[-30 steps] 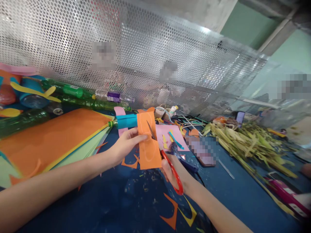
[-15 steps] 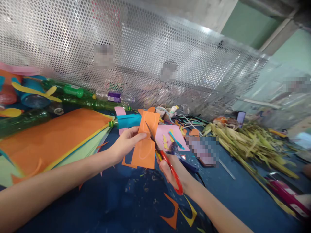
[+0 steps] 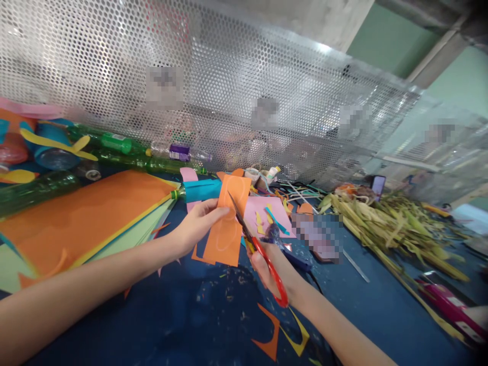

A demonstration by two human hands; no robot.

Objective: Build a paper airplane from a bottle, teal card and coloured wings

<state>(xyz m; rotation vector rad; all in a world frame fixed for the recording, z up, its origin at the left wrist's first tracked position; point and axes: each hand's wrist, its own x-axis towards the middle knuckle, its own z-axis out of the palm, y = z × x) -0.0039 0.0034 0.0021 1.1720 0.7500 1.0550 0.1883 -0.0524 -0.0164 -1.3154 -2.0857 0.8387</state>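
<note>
**Cutting Step: Hold and Feed**

We judged the step in hand to be cutting. The orange card point(image 3: 224, 235) was held up at the centre of the frame, its top leaning right, with pale curved lines on its near face.

Our left hand point(image 3: 199, 223) pinched the card at its left edge, thumb in front, fingers partly hidden. Our right hand point(image 3: 282, 267), lower and to the right, was closed around the handles of the scissors point(image 3: 263, 249). The hands were apart. One blade lay across the front of the card, just beside the left thumb; the other was hidden, so we could not tell how far any cut ran.

The next move, in our judgement, called for following the pale line, turning the card into the blades and keeping the thumb clear.

The blue-wrapped bottle point(image 3: 202, 190) lay left of the card, the pink sheet point(image 3: 254, 204) right of it. An orange offcut point(image 3: 275, 331) and a yellow offcut point(image 3: 304, 338) lay at lower right of centre.
</note>
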